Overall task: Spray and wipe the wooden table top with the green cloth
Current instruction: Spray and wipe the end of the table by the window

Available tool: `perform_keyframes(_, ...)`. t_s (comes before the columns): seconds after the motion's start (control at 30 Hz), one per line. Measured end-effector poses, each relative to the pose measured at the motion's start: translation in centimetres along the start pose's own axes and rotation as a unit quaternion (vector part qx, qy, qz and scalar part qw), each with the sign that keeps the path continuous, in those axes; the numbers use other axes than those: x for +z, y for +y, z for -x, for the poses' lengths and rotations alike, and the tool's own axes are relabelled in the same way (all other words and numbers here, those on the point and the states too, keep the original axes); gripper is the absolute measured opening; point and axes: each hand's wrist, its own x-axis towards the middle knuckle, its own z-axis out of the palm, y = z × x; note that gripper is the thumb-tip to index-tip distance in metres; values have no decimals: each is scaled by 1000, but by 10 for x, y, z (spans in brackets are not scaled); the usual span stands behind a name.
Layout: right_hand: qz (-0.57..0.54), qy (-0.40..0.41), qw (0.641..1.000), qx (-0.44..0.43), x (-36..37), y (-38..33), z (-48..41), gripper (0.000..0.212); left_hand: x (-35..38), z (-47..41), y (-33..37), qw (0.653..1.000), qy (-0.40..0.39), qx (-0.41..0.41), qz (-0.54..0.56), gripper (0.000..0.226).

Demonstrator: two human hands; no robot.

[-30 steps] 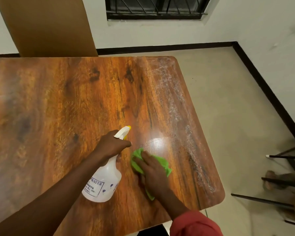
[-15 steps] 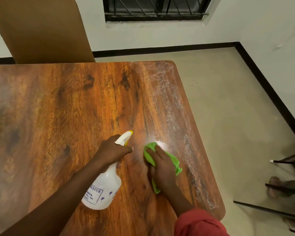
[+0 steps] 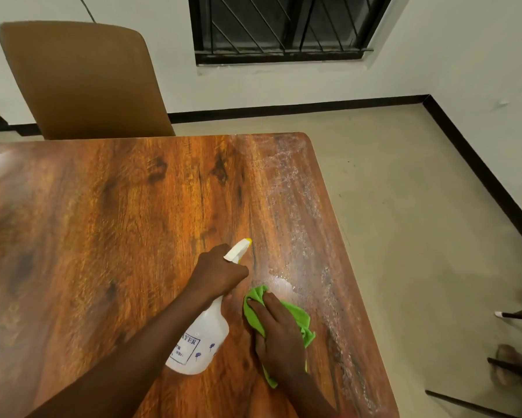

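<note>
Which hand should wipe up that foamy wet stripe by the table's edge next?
The right hand: it presses the green cloth on the table top, just beside the foamy stripe. The left hand grips the spray bottle, so it is busy.

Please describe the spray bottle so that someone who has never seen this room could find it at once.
On the wooden table, look at its near right part. There the left hand holds the spray bottle, just left of the green cloth. It alone is white plastic, with a yellow-tipped nozzle.

Even indoor light — a glare patch on the table top (image 3: pixel 133 221), edges bowed, soft.
</note>
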Motion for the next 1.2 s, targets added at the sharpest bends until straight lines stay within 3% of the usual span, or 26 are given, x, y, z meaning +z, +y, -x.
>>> perform_keyframes(0.1, 0, -12, 1000, -8, 4, 1, 0, 55, -2, -7, 8, 1000, 24, 11, -2, 45)
perform_keyframes(0.23, 3, -9, 1000, -11, 5, 4, -6, 60, -4, -31, 22, 996, 74, 6, 41, 26)
perform_keyframes(0.37, -7, 0, 1000, -21, 5, 3, 3, 53, -11, -42, 36, 994, 84, 17, 65, 29)
perform_keyframes(0.53, -13, 25, 998, -56, 5, 9, -2, 49, -23, -60, 61, 989, 121, 27, 82, 7)
perform_keyframes(0.67, -10, 42, 996, -84, 5, 13, -10, 47, -31, -68, 69, 985, 128, 46, 101, 19)
perform_keyframes(0.8, -4, 46, 995, -93, 7, 12, -9, 41, -31, -69, 65, 985, 128, 32, 109, 15)
perform_keyframes(0.9, -14, 62, 994, -89, 9, 11, -11, 33, -30, -67, 57, 985, 120, 32, 122, 34)
perform_keyframes(1.07, -11, 73, 990, -120, 5, 22, -31, 36, -32, -57, 52, 985, 108, 53, 123, 28)
perform_keyframes(1.2, -28, 71, 997, -10, -10, 31, -63, 60, -39, -52, 37, 987, 89, 29, 133, 32)
